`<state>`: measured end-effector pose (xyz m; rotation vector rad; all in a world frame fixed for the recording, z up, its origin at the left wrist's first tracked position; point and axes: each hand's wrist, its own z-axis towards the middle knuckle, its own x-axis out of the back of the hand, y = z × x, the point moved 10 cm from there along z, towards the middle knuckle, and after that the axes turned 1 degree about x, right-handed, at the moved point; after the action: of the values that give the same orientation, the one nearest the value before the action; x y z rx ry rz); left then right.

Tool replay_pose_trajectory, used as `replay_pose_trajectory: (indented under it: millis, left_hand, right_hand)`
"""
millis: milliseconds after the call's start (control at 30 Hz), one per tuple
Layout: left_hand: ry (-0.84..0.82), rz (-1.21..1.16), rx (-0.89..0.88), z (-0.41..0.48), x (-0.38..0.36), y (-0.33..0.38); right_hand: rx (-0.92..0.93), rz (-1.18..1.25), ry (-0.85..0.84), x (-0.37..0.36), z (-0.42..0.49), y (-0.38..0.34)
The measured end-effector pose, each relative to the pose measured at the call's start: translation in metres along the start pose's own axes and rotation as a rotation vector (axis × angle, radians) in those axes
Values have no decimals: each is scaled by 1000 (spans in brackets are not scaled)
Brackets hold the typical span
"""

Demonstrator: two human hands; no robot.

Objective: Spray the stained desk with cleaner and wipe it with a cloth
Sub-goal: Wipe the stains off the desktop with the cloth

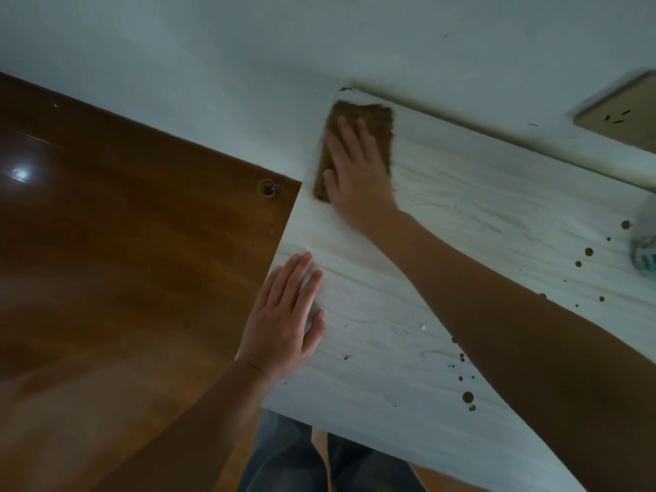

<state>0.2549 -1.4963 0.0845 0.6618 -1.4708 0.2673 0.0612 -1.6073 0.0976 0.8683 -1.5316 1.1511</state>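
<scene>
A white wood-grain desk [472, 221] runs from the lower middle to the right, with its far left corner against the wall. A brown folded cloth [369, 115] lies flat at that far left corner. My right hand [358, 172] presses down on the cloth with straight fingers. My left hand [287, 321] rests flat on the desk's left edge, holding nothing. Several dark brown stain spots [468, 397] dot the desk's right half. A blurred pale bottle-like object [644, 243] stands at the right frame edge; I cannot tell if it is the cleaner.
A brown wooden floor [124, 243] lies to the left of the desk, with a small round fitting [267, 188] near the desk's corner. A pale wall [248, 47] runs behind. A beige wall plate [617, 111] sits at the upper right. My jeans-clad legs [284, 459] show below the desk's front edge.
</scene>
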Motion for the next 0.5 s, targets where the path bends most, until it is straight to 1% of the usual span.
replay_pose_trajectory:
  millis: [100,133,200,267,400,500]
  left_hand:
    - [-14,3,9,0,-2,-1]
    - [-18,5,13,0,-2,-1]
    - [-22,9,12,0,-3,-1]
    - [-17,8,9,0,-3,-1]
    - [5,-1,3,0,-1,-1]
    - [18,-9,1,-1,1,-1]
  right_hand:
    - [219,-29,-74,-18,-8,-45]
    - [261,-14,-86,-20,-12,-48]
    - [288,8,-86,-19,-18,-38]
    - [252,0,-73,-15,-18,-16]
    - [4,47,27,6,-15,53]
    - [-128,51,27,9,-18,71]
